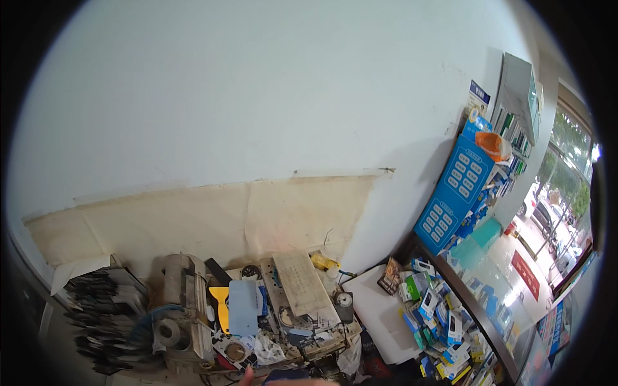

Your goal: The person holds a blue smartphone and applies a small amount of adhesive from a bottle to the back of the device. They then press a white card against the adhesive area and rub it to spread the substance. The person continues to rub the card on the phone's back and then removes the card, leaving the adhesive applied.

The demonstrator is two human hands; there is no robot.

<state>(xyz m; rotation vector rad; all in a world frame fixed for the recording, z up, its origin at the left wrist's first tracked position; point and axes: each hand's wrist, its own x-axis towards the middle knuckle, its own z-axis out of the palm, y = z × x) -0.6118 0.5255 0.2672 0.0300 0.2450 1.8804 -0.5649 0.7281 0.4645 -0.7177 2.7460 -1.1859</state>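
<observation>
Dark-blue object [286, 374] beside the grip [304, 382]

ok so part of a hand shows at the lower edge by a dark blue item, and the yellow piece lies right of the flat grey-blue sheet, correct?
One slip: the yellow piece lies left of the flat grey-blue sheet, per the head view. Part of a hand does show by the dark blue item.
</observation>
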